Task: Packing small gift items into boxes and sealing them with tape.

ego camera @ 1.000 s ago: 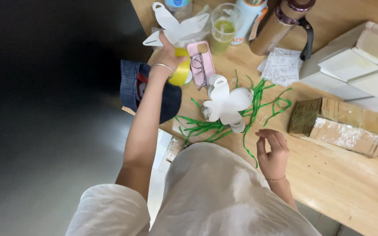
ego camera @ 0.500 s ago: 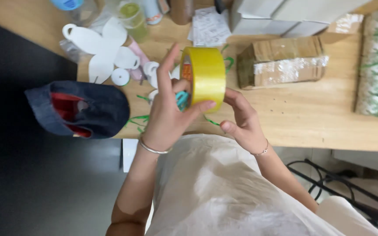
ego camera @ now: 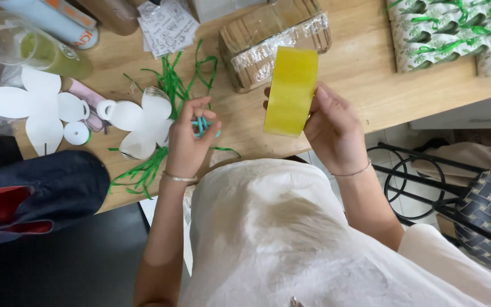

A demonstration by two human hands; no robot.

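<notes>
My right hand (ego camera: 332, 125) grips a yellow roll of tape (ego camera: 291, 91), held upright just above the wooden table's (ego camera: 370, 74) front edge. My left hand (ego camera: 188, 139) is closed around a small teal-handled tool (ego camera: 203, 125), perhaps scissors, just left of the roll. Green paper strips (ego camera: 166, 91) lie under and behind that hand. A white flower-shaped paper cutout (ego camera: 137, 122) sits right beside my left hand.
A larger white cutout (ego camera: 29, 105) lies at far left by a clear cup of green drink (ego camera: 35, 48). A wrapped brown bundle (ego camera: 274, 40) sits behind the tape. Green-patterned packs (ego camera: 444, 34) are at top right. A dark cap (ego camera: 35, 193) overhangs the edge; a black rack (ego camera: 410, 176) stands below.
The tape roll has passed from my left hand to my right hand. My left hand has dropped to the table by the green strips and now holds the teal tool.
</notes>
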